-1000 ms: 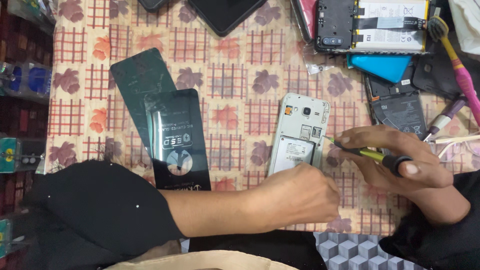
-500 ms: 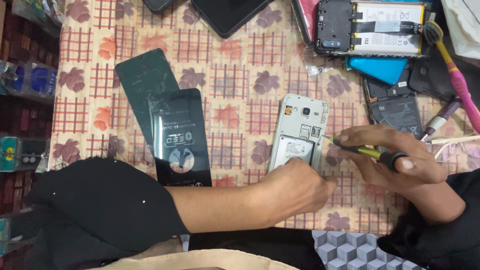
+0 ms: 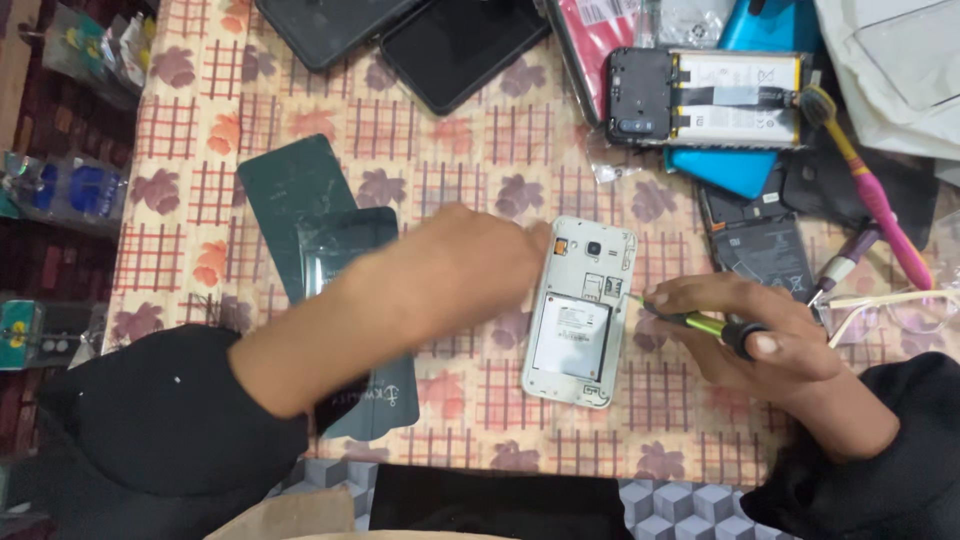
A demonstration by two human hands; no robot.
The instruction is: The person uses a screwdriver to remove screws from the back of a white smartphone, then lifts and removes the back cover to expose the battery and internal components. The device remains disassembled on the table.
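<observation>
A white phone [image 3: 582,315] lies face down on the patterned tablecloth [image 3: 470,160] with its back cover off and its battery showing. My right hand [image 3: 745,335] grips a small screwdriver [image 3: 700,323] with a green and black handle; its tip rests at the phone's right edge. My left hand [image 3: 465,262] is blurred, hovering just left of the phone's top corner, fingers loosely curled and holding nothing that I can see. Under my left forearm lie a dark green back cover [image 3: 290,200] and a dark glass panel [image 3: 370,400].
At the back right lie an opened black phone with its battery exposed [image 3: 705,98], a blue cover [image 3: 735,170], a loose battery [image 3: 765,255], a pink and yellow brush [image 3: 865,185] and spectacles [image 3: 900,305]. Dark phones [image 3: 440,40] sit at the back. Packaged goods [image 3: 60,190] hang left.
My left hand has lifted from the phone's lower left and swung up to its top left corner. The camera view has also closed in. The right hand keeps the screwdriver at the phone.
</observation>
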